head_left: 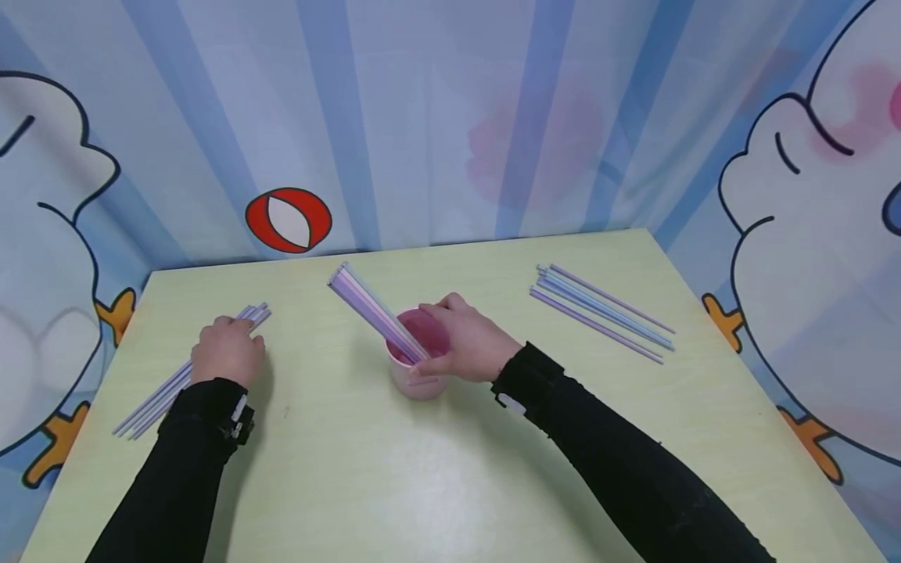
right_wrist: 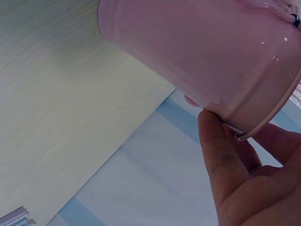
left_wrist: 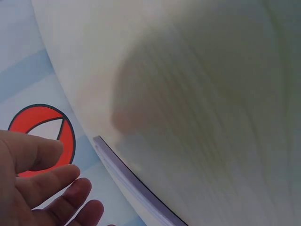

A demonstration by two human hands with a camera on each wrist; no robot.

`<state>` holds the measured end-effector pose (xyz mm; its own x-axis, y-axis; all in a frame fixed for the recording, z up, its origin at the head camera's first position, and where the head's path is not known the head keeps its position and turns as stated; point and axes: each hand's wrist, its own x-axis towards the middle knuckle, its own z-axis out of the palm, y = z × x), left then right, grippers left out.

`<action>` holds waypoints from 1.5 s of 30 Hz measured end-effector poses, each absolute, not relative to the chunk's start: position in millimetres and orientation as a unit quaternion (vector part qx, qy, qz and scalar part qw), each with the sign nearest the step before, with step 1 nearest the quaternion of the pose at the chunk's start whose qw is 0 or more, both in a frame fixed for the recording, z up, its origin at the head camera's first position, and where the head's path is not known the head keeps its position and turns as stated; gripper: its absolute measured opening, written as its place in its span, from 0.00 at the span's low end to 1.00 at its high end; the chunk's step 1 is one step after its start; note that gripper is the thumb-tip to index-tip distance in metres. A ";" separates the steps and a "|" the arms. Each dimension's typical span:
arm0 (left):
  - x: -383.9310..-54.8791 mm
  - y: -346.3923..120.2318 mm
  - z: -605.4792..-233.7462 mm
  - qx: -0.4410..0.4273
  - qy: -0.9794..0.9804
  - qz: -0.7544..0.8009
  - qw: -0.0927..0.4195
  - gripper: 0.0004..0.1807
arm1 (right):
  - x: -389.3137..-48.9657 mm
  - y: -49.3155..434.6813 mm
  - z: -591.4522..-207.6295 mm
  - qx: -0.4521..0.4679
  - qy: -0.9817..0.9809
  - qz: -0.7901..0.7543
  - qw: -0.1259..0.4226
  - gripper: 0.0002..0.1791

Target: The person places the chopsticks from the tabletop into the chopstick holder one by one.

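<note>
- Holding the pink cup (head_left: 407, 383) at its rim, the right hand (head_left: 468, 340) has a narrow grip; fingers and thumb pinch the cup wall on the side nearer the right arm.
- Pink cup: located mid-table, mouth up, between the two outlying groups of straws. Whether its base bears fully on the table (head_left: 338, 485) cannot be told.
- Straws in the cup (head_left: 369, 309): a tight bundle in purple, pink and paler tones, leaning toward the far left, upper ends well above the rim. Exact count cannot be told.
- Left hand (head_left: 227, 352): positioned over the left bundle of straws (head_left: 158, 403). In the left wrist view the fingers are loosely bent and parted, so the grip is wide; whether the hand touches any straw cannot be told.
- Left bundle of straws: light purple, lying on the table at a slant, both ends showing beyond the hand.
- Right group of straws (head_left: 601, 309): lying on the table toward the far right, well apart from the cup; blue straws in the middle, purple ones along either side.
- Each arm: black sleeve (head_left: 647, 469), dark band (head_left: 528, 379) at the wrist.
- Backdrop (head_left: 436, 117): blue striped cloth behind the table, printed with a red-and-white ball (head_left: 288, 220).
</note>
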<state>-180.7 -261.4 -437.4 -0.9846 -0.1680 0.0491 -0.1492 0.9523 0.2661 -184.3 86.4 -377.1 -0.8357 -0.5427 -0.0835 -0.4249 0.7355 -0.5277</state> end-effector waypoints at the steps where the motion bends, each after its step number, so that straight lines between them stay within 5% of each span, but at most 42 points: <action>1: -180.6 -262.5 -438.1 0.081 -0.988 -0.127 0.032 0.19 | -184.3 86.2 -377.3 -0.261 0.924 -0.252 0.117 0.52; 15: -183.0 -268.1 -448.2 0.093 -0.991 -0.094 -0.025 0.16 | -183.6 85.5 -375.9 -0.256 0.928 -0.244 0.120 0.53; 45: -179.1 -255.3 -448.7 0.045 -0.994 -0.101 -0.017 0.05 | -183.0 85.8 -375.4 -0.252 0.929 -0.245 0.119 0.53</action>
<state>-179.1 -255.3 -448.7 -0.9953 -0.0862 -0.0433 -0.0931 0.9754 0.1997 -183.0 85.8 -375.4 -0.8444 -0.5266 -0.0982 -0.4098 0.7530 -0.5148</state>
